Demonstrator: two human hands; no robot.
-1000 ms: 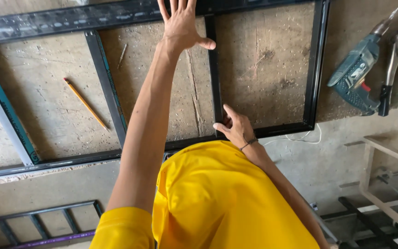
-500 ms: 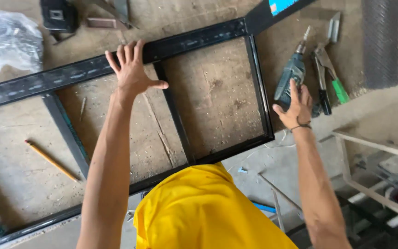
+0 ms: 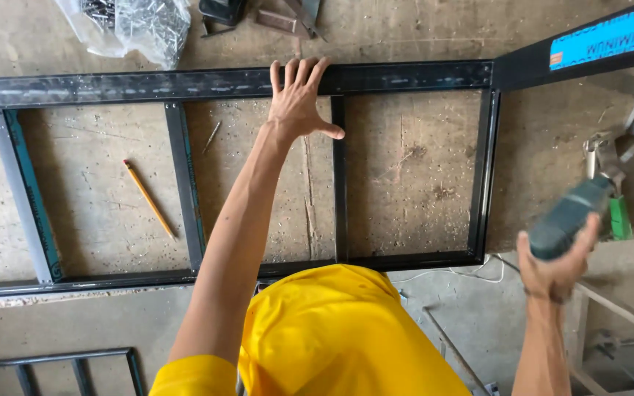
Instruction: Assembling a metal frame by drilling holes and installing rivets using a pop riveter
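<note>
Black ladder-like metal frame point(image 3: 339, 183) under splayed left fingers point(image 3: 296, 73); right fingers point(image 3: 588, 227) clamped on drill point(image 3: 570, 216).

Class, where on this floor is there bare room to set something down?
The frame bay between its middle bar and right end is bare. The bay with the pencil has room beside it. Crowded: by the bag and pliers.
</note>
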